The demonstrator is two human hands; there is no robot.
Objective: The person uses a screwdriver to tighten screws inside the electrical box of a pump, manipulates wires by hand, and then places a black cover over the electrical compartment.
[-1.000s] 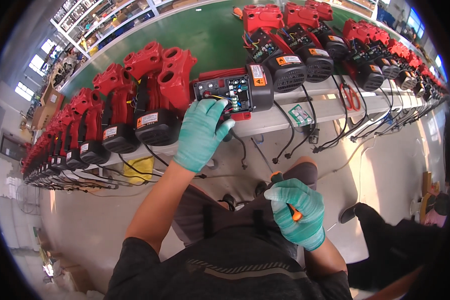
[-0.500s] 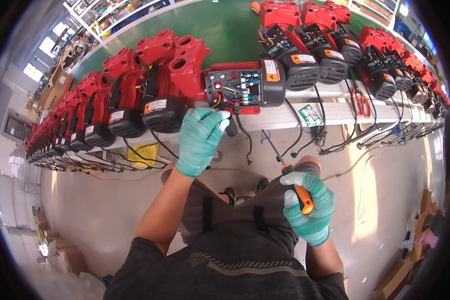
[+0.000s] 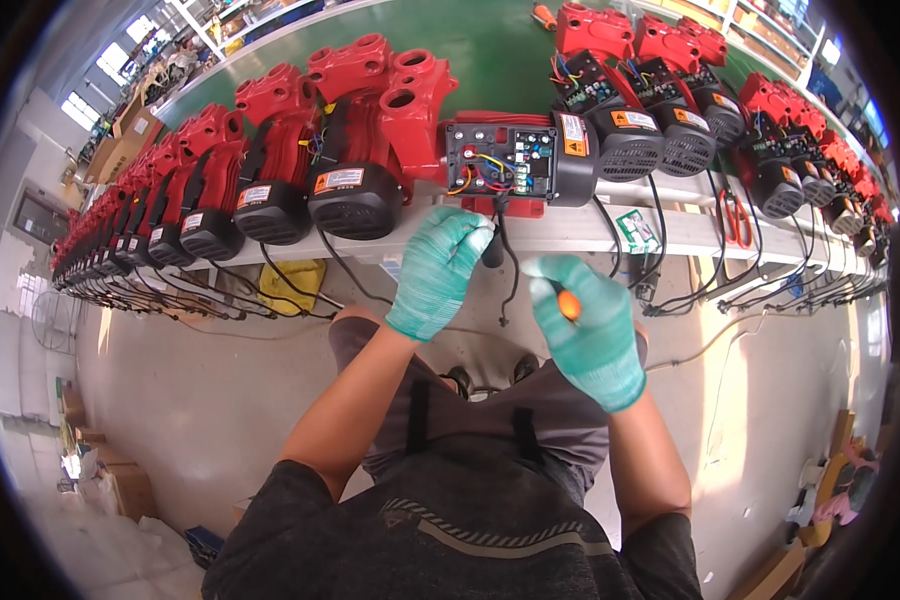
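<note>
In front of me a red and black motor unit (image 3: 575, 180) lies on the bench edge, its open control box showing a circuit board (image 3: 532, 160) and coloured wires. From the box hangs a black cable (image 3: 511, 262). My left hand (image 3: 436, 270), in a green glove, is just below the box with fingers pinched together; whatever they hold is too small to make out. My right hand (image 3: 595, 335), gloved alike and slightly blurred, grips a screwdriver (image 3: 569, 305) by its orange and black handle. The screwdriver's shaft cannot be made out.
Similar motor units (image 3: 355, 200) stand in a long row to the left, and others with exposed boards (image 3: 630, 145) to the right. Their cables dangle over the bench edge. Red-handled scissors (image 3: 737, 220) and a green and white card (image 3: 637, 232) are at the right. A yellow cloth (image 3: 292, 285) hangs below.
My right hand has risen and moved left toward the motor unit, turning the screwdriver. The left hand stays pinched below the control box. The whole view has shifted slightly.
</note>
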